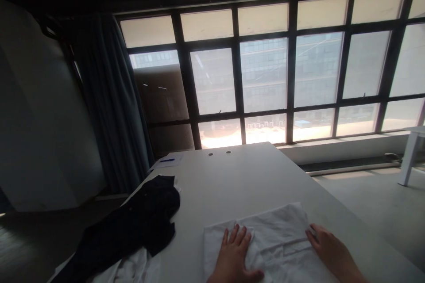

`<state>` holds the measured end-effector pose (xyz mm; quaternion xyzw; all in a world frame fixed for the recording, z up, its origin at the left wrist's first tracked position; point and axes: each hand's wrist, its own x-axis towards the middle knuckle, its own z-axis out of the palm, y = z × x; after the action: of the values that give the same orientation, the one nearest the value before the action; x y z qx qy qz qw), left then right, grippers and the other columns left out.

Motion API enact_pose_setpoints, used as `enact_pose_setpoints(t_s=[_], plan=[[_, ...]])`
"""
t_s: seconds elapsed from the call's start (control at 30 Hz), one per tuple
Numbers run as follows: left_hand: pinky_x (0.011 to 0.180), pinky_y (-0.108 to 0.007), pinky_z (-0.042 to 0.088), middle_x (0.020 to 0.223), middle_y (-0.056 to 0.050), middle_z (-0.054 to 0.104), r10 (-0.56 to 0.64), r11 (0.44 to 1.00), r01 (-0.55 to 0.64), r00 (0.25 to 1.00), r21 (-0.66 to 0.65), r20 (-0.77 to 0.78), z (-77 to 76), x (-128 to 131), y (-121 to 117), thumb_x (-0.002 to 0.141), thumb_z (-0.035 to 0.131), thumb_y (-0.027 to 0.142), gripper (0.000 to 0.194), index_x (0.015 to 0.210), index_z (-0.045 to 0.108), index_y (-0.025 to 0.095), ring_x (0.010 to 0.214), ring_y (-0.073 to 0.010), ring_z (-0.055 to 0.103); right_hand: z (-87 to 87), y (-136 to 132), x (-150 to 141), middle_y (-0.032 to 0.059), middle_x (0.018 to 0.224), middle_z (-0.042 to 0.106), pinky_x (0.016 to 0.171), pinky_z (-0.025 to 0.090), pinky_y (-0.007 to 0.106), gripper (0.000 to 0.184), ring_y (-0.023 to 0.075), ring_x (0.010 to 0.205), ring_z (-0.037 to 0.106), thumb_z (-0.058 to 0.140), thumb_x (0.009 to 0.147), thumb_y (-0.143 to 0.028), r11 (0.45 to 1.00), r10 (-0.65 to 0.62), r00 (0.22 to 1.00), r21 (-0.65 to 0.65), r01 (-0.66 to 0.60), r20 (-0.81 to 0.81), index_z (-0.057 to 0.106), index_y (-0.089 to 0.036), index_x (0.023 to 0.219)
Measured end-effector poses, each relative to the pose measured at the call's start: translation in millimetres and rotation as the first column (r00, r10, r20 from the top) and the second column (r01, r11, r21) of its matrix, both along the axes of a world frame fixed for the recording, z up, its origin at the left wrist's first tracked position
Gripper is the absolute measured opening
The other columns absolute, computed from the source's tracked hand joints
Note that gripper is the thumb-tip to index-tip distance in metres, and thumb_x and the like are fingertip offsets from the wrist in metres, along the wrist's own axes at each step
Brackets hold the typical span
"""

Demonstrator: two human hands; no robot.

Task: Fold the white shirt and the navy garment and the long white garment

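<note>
Low and right of centre, a white cloth lies under the left hand, fingers apart; the right hand touches the cloth's edge, whether pinching I cannot tell. Beneath is a white table, black garment leftward.

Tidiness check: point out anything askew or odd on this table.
The dark garment lies rumpled along the left side of the table, over bunched white fabric; it looks untidy beside the flatter white cloth. No spill or damage shows.

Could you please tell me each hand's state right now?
Left hand: open, palm down on the white cloth.
Right hand: at the white cloth's right edge; grip cannot be told.
</note>
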<state>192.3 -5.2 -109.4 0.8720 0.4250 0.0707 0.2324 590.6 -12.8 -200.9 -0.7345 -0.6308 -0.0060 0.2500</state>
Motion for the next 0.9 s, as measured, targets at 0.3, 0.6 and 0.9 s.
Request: enact_pose_setpoints(t_s=[0.3, 0.6, 0.9], plan=[[0.124, -0.065, 0.014, 0.161, -0.008, 0.042, 0.179, 0.982, -0.184, 0.977, -0.038, -0.118, -3.9, -46, 21, 0.059, 0.073, 0.084, 0.105, 0.148, 0.05, 0.034, 0.151, -0.041, 0.027, 12.6, -9, -45, 0.0139, 0.105, 0.077, 0.082, 0.059, 0.039, 0.05, 0.0297, 0.09, 0.075, 0.048, 0.092, -0.06, 0.979, 0.205, 0.965, 0.027, -0.203, -0.164, 0.072, -0.023, 0.117], [0.104, -0.089, -0.004, 0.171, -0.01, 0.006, 0.105, 0.994, -0.107, 0.965, 0.003, -0.241, -20.9, -30, 6, 0.076, 0.056, 0.085, 0.109, 0.162, 0.011, 0.035, 0.151, -0.0526, -0.004, 27.3, -10, -48, 0.0088, 0.107, 0.074, 0.071, 0.059, 0.03, 0.074, 0.0195, 0.073, 0.072, 0.049, 0.091, -0.063, 0.959, 0.276, 0.762, 0.114, -0.26, -0.585, 0.043, -0.021, 0.151], [0.121, -0.072, -0.007, 0.17, -0.01, 0.008, -0.078, 0.996, 0.082, 0.991, 0.028, -0.108, -0.6, -24, 0, 0.085, 0.049, 0.08, 0.102, 0.163, 0.01, 0.027, 0.156, -0.0388, 0.0, 20.8, -7, -47, 0.0142, 0.149, 0.053, 0.121, 0.034, 0.045, 0.076, 0.0307, 0.141, 0.047, 0.059, 0.078, -0.055, 0.949, 0.309, 0.779, 0.12, -0.292, -0.546, 0.056, -0.018, 0.144]])
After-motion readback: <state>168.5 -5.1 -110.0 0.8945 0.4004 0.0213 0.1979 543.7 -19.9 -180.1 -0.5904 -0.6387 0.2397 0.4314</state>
